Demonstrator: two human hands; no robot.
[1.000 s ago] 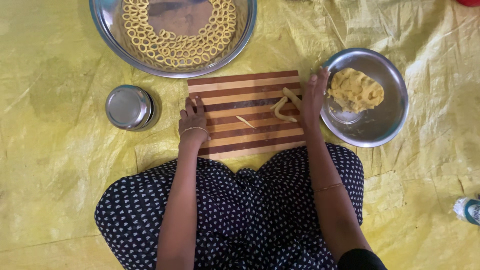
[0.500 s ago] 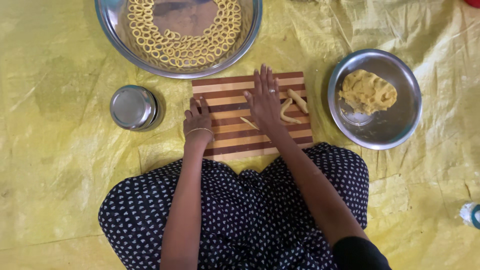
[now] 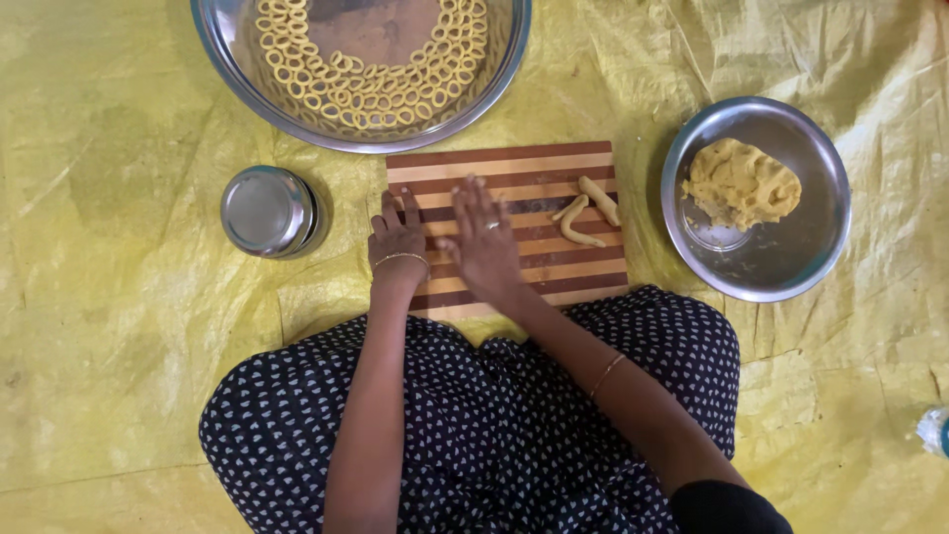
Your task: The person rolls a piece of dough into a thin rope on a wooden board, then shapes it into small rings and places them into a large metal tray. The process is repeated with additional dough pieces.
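Head view is looking straight down at a person sitting cross-legged on a yellow plastic sheet [image 3: 119, 326], with a striped wooden cutting board [image 3: 514, 163] lying in front of the knees. The left hand [image 3: 397, 242] is resting on the board's left edge, fingers loosely curled, its grip holding nothing that can be seen. The right hand [image 3: 484, 242] is lying flat on the middle of the board, fingers spread and released; whether dough is sitting under the palm cannot be told. Two short dough rolls [image 3: 585, 213] are lying on the right part of the board, apart from both hands. A steel bowl [image 3: 791, 267] holding a lump of dough [image 3: 741, 183] is sitting just right of the board. A small steel container [image 3: 269, 211] is standing to the board's left. A large steel basin [image 3: 297, 114] lined with dough rings [image 3: 356, 84] is sitting beyond the board
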